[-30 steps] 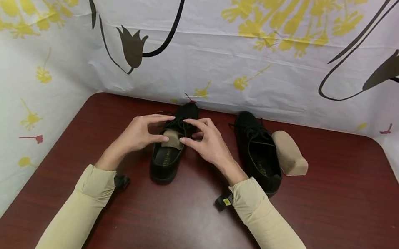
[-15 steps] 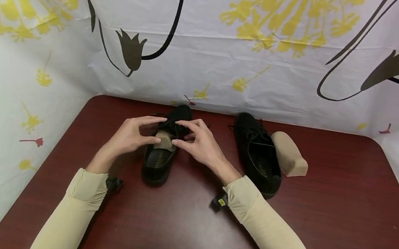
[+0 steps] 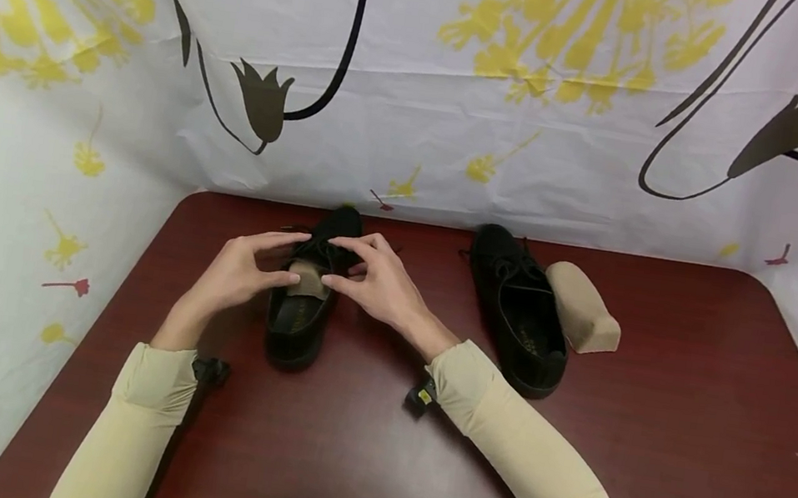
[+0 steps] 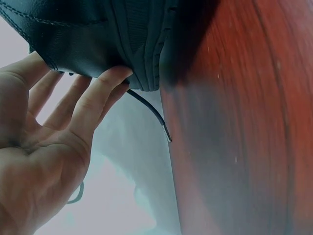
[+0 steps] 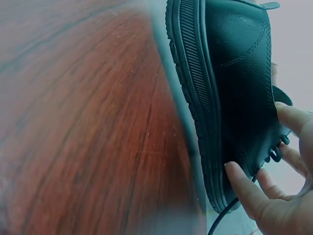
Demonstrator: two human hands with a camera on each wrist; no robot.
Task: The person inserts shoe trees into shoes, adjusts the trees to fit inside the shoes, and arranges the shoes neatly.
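Since the earlier frames the left shoe (image 3: 301, 303) has shifted left, away from the right shoe (image 3: 521, 314), and your hands have shifted with it.

Your left hand (image 3: 238, 274) is at the left flank of the left shoe, thumb and fingers curved toward the lacing. In the left wrist view its fingertips (image 4: 115, 76) touch the sole edge, and a loose lace (image 4: 149, 110) hangs below them. Whether this hand pinches anything cannot be told.

Your right hand (image 3: 373, 283) is at the right flank of the same shoe. Its thumb and forefinger meet at the laces above the tan insert (image 3: 307, 279) showing in the shoe opening. In the right wrist view its fingers (image 5: 244, 188) curl against the upper and sole edge.

The two hands are close together, one on each side of the shoe.

The left shoe stands on the table (image 3: 645, 450), toe pointing away from you. A tan block (image 3: 582, 308) lies just right of the right shoe, touching it.
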